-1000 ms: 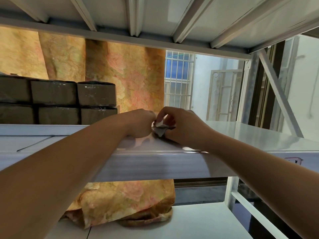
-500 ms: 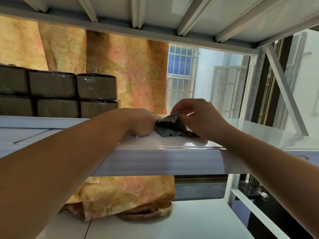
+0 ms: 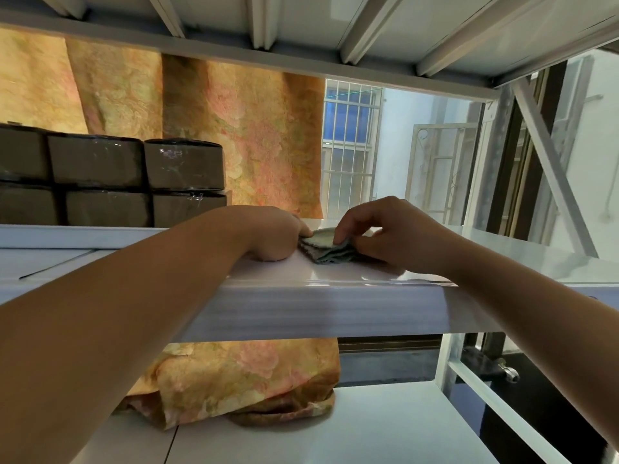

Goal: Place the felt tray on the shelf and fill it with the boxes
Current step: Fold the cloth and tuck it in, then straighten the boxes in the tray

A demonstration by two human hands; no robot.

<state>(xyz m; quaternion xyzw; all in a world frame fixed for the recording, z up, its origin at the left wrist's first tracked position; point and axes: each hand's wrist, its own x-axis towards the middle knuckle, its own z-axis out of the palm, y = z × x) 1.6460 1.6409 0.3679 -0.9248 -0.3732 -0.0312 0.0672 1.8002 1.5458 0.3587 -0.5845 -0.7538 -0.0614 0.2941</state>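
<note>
A grey felt tray (image 3: 330, 251), still folded flat in layers, lies on the white metal shelf (image 3: 301, 313) near its front edge. My left hand (image 3: 271, 234) rests on the shelf at the tray's left side, its fingertips touching the felt edge. My right hand (image 3: 388, 234) is at the tray's right side, with fingers and thumb pinching the upper felt layers. Several dark brown boxes (image 3: 182, 164) wrapped in clear film are stacked in two rows at the left back of the same shelf.
An orange flowered cloth (image 3: 241, 135) hangs behind the shelf and bunches on the lower white shelf (image 3: 335, 430). The shelf above shows metal ribs (image 3: 361, 25). A diagonal brace (image 3: 549, 162) stands at right. Behind is a barred window (image 3: 348, 145).
The felt was bunched between both hands above the shelf edge; it now lies flat on the shelf. My right hand has moved right and lowered onto it.
</note>
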